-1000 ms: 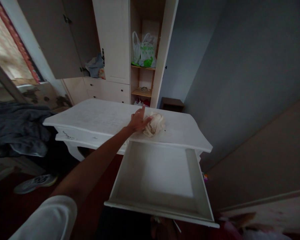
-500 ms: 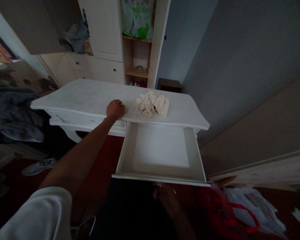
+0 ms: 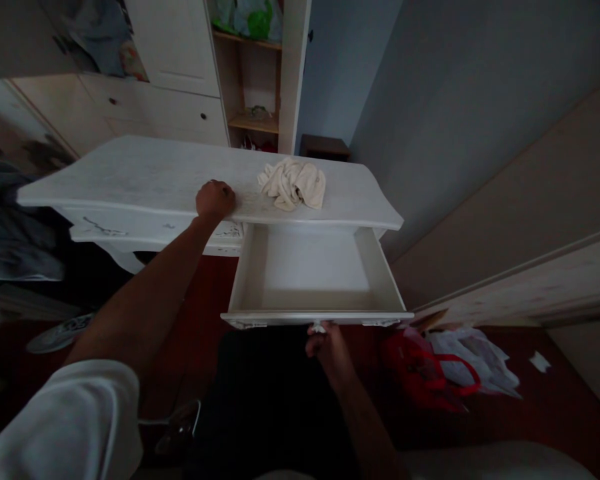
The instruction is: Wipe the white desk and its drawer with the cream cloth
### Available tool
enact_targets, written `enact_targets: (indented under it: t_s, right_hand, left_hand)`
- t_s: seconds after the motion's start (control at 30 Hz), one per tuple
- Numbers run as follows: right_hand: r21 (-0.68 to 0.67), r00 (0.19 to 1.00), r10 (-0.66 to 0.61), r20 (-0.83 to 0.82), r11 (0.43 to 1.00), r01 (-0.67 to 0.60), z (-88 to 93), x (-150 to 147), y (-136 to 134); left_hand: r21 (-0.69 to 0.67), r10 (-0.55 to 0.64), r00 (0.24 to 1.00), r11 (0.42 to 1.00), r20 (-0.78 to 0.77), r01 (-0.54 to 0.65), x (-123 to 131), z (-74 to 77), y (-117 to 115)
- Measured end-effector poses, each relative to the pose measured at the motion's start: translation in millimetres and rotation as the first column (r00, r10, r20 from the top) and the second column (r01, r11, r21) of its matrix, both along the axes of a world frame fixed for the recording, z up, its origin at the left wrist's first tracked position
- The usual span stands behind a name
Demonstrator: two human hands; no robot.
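A white desk [image 3: 145, 167] stands in front of me with its right drawer [image 3: 320, 267] pulled out; nothing lies inside the drawer. My left hand [image 3: 216, 199] rests curled in a fist on the desktop near the front edge. Just right of it lies a crumpled cream cloth [image 3: 294, 184]. At the middle of the drawer front, my right hand [image 3: 325, 340] has its fingers closed round the small pale drawer knob [image 3: 319, 327].
Behind the desk is a white cabinet [image 3: 175, 120] with open shelves holding bags. A red bag [image 3: 415, 373] and a white plastic bag [image 3: 473, 357] lie on the floor at right. Dark clothing [image 3: 15, 233] hangs at left, above a shoe [image 3: 60, 333].
The view has tilted down and shifted, so the desk appears higher and further left. The drawer front and my right hand show more fully now. The drawer seems slightly less far out.
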State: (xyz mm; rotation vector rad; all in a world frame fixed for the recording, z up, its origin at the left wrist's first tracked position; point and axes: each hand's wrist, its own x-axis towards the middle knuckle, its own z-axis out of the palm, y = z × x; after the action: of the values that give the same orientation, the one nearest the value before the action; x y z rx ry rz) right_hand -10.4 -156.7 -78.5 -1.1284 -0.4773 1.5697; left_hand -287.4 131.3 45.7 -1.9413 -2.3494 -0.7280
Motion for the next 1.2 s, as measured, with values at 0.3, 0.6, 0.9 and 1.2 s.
enact_targets:
  t_s: [0.3, 0.6, 0.9, 1.2]
  right_hand:
    - [-0.062, 0.997, -0.076, -0.023, 0.995, 0.074, 25.8, -6, 18]
    - [-0.092, 0.998, -0.055, 0.001, 0.994, 0.055, 27.6, -7, 65]
    - [-0.079, 0.999, -0.009, 0.038, 0.997, 0.011, 28.6, -17, 135]
    - [-0.075, 0.998, -0.011, 0.066, 0.997, 0.016, 27.4, -19, 187]
  left_hand:
    - [0.006, 0.014, 1.000, 1.000, -0.014, -0.014, 0, 0.3, 0]
    - [0.025, 0.012, 0.999, 1.000, -0.032, -0.011, -1, -2.3, 2]
    - [0.048, 0.027, 0.999, 0.998, -0.018, -0.026, -5, -5.4, 5]
    - [0.086, -0.001, 1.000, 0.996, -0.020, 0.003, -8, -6.3, 1]
